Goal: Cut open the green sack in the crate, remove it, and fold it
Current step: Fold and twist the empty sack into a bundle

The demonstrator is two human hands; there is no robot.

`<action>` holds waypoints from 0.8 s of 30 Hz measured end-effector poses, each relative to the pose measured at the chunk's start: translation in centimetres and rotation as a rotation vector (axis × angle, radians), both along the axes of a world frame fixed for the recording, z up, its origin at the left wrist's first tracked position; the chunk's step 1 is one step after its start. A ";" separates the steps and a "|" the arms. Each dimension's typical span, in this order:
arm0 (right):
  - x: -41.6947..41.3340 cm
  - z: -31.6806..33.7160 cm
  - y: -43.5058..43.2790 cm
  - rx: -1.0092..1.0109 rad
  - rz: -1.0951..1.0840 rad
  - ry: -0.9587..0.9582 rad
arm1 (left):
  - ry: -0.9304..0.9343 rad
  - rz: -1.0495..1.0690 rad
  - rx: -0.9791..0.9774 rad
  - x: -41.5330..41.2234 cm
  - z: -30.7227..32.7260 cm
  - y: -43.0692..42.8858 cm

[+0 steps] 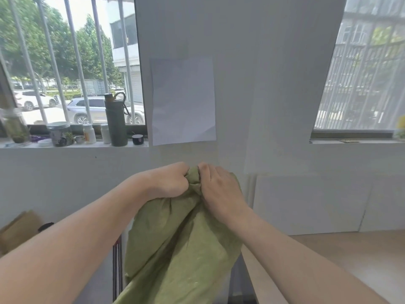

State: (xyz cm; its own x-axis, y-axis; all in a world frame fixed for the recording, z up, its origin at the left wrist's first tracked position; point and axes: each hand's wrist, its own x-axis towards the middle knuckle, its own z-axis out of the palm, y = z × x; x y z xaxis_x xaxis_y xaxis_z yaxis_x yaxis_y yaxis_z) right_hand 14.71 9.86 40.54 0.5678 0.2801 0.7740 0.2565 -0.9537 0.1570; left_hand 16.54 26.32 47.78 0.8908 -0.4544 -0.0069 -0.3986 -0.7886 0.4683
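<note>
Both forearms reach up from the lower corners and meet at the middle of the frame. The left hand is fisted, knuckles up, its fingers clenched around a bunch of the green sack. The right hand lies just beside it, fingers curled down over the same gathered top. The cloth hangs in folds to the bottom edge. A dark bottle stands on the windowsill, middle left.

Two hands; one sack
</note>
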 end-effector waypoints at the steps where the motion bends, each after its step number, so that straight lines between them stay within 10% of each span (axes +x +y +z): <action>1: 0.1 0.1 0.0 -0.010 0.018 0.008 | 0.023 0.009 0.030 0.1 0.1 0.1; 7: 0.2 0.5 -0.7 -0.081 0.033 0.231 | -0.049 -0.052 0.126 -0.8 -0.8 0.5; 15: -1.1 2.4 0.0 0.000 0.042 0.450 | -0.918 0.009 0.491 -2.4 -6.0 -1.2; 24: -1.9 2.2 -0.1 -0.033 0.068 0.497 | -0.579 0.123 0.311 -1.6 -5.6 -1.9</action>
